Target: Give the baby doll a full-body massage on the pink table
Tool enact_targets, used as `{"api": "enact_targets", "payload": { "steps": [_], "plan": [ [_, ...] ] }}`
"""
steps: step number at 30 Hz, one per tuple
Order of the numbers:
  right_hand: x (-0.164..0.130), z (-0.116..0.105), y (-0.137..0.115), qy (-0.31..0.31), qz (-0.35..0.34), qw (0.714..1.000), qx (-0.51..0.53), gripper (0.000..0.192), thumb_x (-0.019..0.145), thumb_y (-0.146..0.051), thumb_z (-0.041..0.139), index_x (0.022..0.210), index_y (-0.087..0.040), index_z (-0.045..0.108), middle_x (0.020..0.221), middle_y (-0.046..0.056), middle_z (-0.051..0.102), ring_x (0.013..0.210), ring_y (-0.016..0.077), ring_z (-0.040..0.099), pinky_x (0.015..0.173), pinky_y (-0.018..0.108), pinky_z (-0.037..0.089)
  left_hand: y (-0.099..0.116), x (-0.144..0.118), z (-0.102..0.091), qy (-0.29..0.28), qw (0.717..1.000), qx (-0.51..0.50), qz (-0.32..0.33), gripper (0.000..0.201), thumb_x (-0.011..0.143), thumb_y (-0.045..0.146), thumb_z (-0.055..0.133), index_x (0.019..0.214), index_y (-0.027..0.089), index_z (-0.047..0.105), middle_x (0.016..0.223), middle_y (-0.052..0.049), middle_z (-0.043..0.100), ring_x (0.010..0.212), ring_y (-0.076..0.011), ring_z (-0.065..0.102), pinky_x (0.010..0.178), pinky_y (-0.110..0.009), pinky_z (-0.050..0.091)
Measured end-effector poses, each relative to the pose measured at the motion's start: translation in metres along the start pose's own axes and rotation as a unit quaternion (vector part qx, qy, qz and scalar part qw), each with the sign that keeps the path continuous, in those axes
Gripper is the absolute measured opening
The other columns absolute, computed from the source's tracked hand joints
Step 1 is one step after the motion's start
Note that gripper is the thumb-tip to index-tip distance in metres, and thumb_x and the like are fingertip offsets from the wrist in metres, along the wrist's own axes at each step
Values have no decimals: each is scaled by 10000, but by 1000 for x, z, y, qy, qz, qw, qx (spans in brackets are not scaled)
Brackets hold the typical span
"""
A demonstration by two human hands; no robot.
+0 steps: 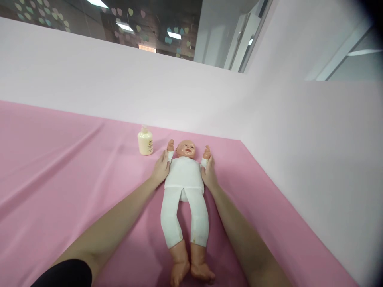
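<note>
On pink sheet (60, 167) | doll (184, 175) flanked, both hands' fingers together | bottle (145, 141) near

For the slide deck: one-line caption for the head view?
Both hands, left hand and right hand, rest against the sides of a baby doll lying face-up on a pink sheet, beside a cream bottle.

pink sheet (60, 167) over the surface; pale pink partition walls (119, 87); heart-stickered glass (98, 20), ceiling lights (174, 35)
</note>
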State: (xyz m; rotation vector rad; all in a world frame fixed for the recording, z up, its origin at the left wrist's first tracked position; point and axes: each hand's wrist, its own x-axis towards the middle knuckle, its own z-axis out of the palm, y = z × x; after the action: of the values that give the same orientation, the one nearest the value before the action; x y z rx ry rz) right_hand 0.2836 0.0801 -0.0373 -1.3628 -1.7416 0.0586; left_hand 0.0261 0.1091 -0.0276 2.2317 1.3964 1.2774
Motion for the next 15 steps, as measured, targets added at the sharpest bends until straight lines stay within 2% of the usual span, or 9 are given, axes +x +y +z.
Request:
{"api": "enact_targets", "payload": {
  "steps": [3, 8, 10, 12, 15],
  "plan": [
    [1, 0, 4, -25, 30, 999, -8, 679, 899, -238, 310, 1461, -116, -51, 1525, 157, 55, 1405, 276, 116, 1101, 520, 241, -1, 0, -1, -33, 997, 38, -52, 562, 893, 289, 318, 1432, 156, 229, 1402, -151, 387, 1260, -298, 410, 1017, -488, 351],
    [3, -7, 2, -35, 46, 998, 20, 592, 886, -233, 315, 1459, -192, 173, 1499, 67, 244, 1368, 231, 261, 1119, 457, 254, 7, 0, -9, -83, 984, 94, -123, 537, 905, 327, 308, 1410, 144, 293, 1135, -156, 608, 1050, -303, 568, 901, -458, 418],
    [2, -9, 2, -31, 65, 996, 45, 573, 881, -263, 350, 1441, -219, 235, 1466, 54, 322, 1336, 231, 330, 1105, 458, 283, 7, -1, -11, -90, 983, 88, -137, 542, 904, 352, 322, 1404, 145, 306, 1097, -154, 629, 1017, -309, 582, 883, -460, 419],
    [1, -10, 3, -28, 104, 992, 65, 570, 870, -299, 400, 1421, -220, 277, 1422, 72, 393, 1298, 249, 388, 1076, 479, 321, 6, -1, -11, -81, 986, 59, -135, 551, 894, 369, 352, 1401, 156, 309, 1146, -151, 610, 1029, -311, 578, 884, -459, 420],
    [0, -11, 2, 14, 129, 987, 95, 691, 822, -310, 501, 1434, -187, 207, 1410, 123, 393, 1274, 272, 413, 1030, 491, 372, 4, -1, -11, -33, 993, -17, -112, 647, 862, 391, 432, 1430, 164, 219, 1235, -151, 550, 1074, -297, 558, 894, -443, 432]
  ]
}}
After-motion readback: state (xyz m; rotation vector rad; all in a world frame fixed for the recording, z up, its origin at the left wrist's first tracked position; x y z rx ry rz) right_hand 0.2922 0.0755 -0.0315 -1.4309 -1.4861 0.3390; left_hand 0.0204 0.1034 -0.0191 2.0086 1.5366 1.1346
